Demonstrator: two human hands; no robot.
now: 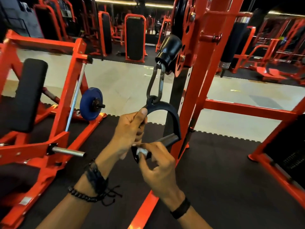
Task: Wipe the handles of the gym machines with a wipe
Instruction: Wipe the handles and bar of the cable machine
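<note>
A black stirrup handle [171,115] hangs from a steel carabiner [156,84] under the black cable stopper [168,50] of an orange cable machine. My left hand [130,129] grips the left side of the handle's strap, thumb up near the ring. My right hand [156,164] pinches a small white wipe [142,152] against the left end of the handle's dark grip bar [170,140]. Most of the wipe is hidden under my fingers.
The orange upright post [199,90] of the cable machine stands just right of the handle. At the left is an orange plate-loaded machine with a black pad [28,95], a blue weight plate [90,104] and a protruding chrome peg [69,152]. Dark rubber mats cover the floor.
</note>
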